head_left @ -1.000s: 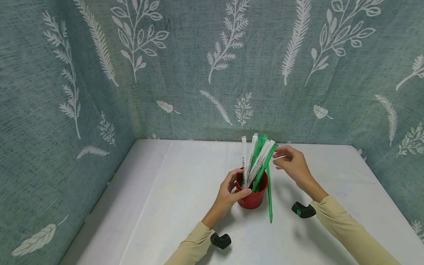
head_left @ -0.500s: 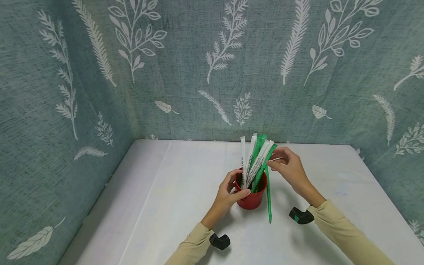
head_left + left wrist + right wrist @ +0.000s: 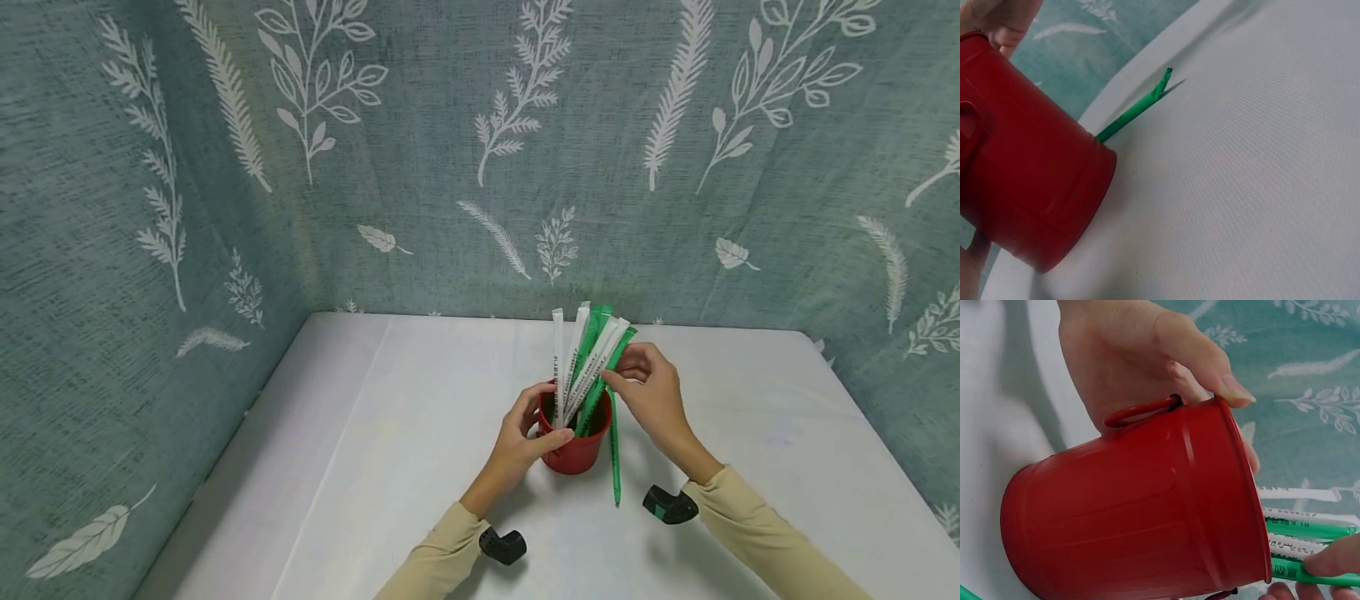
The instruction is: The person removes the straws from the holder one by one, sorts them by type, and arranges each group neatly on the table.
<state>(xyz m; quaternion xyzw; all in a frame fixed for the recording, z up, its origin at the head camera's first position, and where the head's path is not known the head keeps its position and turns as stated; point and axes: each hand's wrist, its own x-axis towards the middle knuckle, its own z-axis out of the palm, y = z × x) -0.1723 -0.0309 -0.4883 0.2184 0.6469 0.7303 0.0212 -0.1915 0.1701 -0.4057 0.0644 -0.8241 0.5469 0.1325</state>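
Observation:
A red metal bucket (image 3: 572, 458) stands on the table, holding several white and green paper-wrapped straws. My left hand (image 3: 516, 435) grips its left side, with the thumb over the near rim; in the right wrist view that hand (image 3: 1141, 356) is behind the small side handle. On the other side my right hand (image 3: 654, 396) pinches a green wrapped straw (image 3: 619, 348) above the rim, and in the right wrist view the thumb presses on this straw (image 3: 1286, 569). Another green straw (image 3: 616, 458) is outside the bucket, on its right; in the left wrist view its end (image 3: 1165, 81) looks bent.
The white table (image 3: 390, 500) reaches back to a blue-green leaf-patterned cloth (image 3: 420, 167), which also hangs along both sides. A black wrist camera (image 3: 502, 546) sits by the left cuff and another black camera (image 3: 670, 505) by the right cuff.
My right hand has moved left and slightly down, from beside the straws to pinching the green one. My left hand keeps its grip on the bucket. The head view has shifted slightly.

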